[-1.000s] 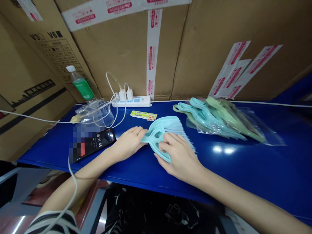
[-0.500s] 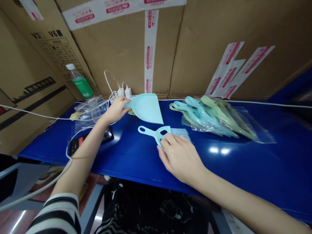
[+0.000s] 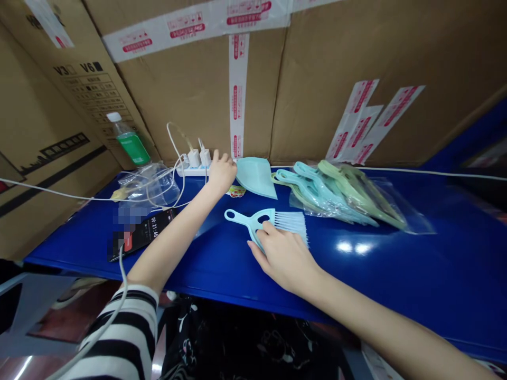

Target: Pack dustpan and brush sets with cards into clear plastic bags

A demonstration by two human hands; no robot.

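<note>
My left hand (image 3: 222, 171) is closed round the handle end of a light blue dustpan (image 3: 258, 177), whose wide edge points right at the back of the table. The handle itself is hidden by the fingers. On the near side, a light blue hand brush (image 3: 247, 219) lies with its ring handle to the left and pale bristles to the right. My right hand (image 3: 285, 254) grips the brush from its lower edge, fingertips at the head's cut-out. Partly under the dustpan, a small coloured label or card (image 3: 236, 191) shows.
Several bagged blue and green dustpan sets (image 3: 340, 192) lie right of the dustpan on the blue table (image 3: 388, 285). A phone (image 3: 144, 232), clear plastic bag (image 3: 158, 184), power strip (image 3: 194, 171) with white cables, and bottle (image 3: 132, 145) are at the left. Cardboard (image 3: 190, 95) stands behind.
My left hand has moved right with the dustpan, bringing it closer to the bagged sets and uncovering more of the phone. My right hand stays on the brush, nearly still.
</note>
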